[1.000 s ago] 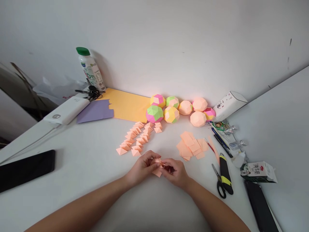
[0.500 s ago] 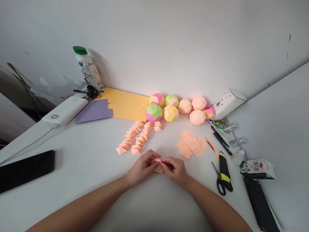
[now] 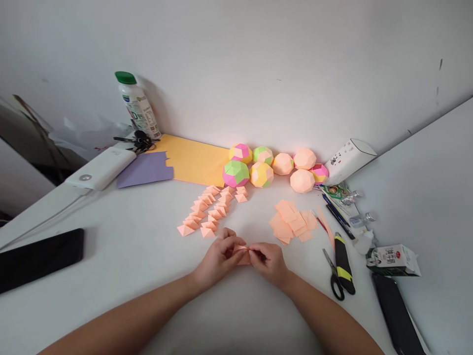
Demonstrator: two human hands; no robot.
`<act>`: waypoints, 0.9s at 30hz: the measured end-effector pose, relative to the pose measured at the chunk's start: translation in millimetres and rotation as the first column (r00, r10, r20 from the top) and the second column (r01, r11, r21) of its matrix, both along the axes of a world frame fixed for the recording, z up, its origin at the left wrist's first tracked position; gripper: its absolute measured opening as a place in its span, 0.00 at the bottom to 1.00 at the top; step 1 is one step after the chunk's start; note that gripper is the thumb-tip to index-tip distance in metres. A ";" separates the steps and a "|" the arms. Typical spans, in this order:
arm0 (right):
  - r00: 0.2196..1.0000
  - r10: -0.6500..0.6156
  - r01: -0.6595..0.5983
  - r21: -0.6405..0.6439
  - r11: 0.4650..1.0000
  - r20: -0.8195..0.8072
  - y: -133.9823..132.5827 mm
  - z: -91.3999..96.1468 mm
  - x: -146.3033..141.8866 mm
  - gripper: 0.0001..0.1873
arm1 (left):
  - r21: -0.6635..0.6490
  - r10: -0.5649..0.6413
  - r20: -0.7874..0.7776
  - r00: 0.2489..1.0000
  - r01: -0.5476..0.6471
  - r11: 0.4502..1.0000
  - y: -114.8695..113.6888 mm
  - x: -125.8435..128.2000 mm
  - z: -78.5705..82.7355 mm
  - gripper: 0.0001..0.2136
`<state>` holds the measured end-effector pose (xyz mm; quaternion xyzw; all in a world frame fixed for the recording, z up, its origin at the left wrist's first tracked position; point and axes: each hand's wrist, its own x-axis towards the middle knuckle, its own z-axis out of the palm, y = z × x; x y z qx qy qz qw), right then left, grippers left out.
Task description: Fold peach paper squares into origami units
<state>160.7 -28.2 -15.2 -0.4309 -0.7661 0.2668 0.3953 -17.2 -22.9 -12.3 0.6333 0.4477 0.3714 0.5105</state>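
Note:
Between both hands, low over the white table, is a small peach piece of paper (image 3: 243,259) with a fold in it. My left hand (image 3: 219,257) pinches its left side between thumb and fingers. The fingertips of my right hand (image 3: 270,262) are closed on its right edge; part of the paper is hidden behind them. Beyond my left hand stand rows of folded peach paper pieces (image 3: 197,207). To the right of my right hand lies a loose pile of flat peach paper pieces (image 3: 290,222).
Faceted paper balls (image 3: 261,166) line the wall beside a yellow sheet (image 3: 199,160) and a purple sheet (image 3: 144,170). Scissors (image 3: 334,278), a box cutter (image 3: 344,264), pens (image 3: 338,214) and a milk carton (image 3: 392,260) lie right. A black phone (image 3: 42,259) lies left.
My fingers have shifted slightly on the peach paper, and its front corner now looks flatter. Both hands stay at nearly the same spot. The whole view has moved very slightly.

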 end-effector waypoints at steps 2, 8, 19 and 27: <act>1.000 0.012 -0.012 -0.009 1.000 0.008 -0.3 0.5 0.2 0.08 | -0.022 -0.021 0.005 1.000 0.021 1.000 -0.9 0.0 0.5 0.07; 0.999 0.029 -0.031 -0.106 0.994 -0.028 -1.7 0.6 1.6 0.06 | -0.093 -0.101 0.134 0.986 0.114 0.989 0.3 -1.5 4.2 0.11; 0.981 -0.025 -0.038 -0.313 0.949 -0.194 0.2 0.3 2.3 0.06 | -0.296 -0.002 0.237 0.971 0.074 0.952 1.2 -3.7 2.9 0.12; 0.990 0.006 -0.050 -0.316 0.947 -0.139 1.1 4.9 2.7 0.07 | -0.221 -0.153 0.176 0.972 0.191 0.957 1.0 -2.6 10.3 0.14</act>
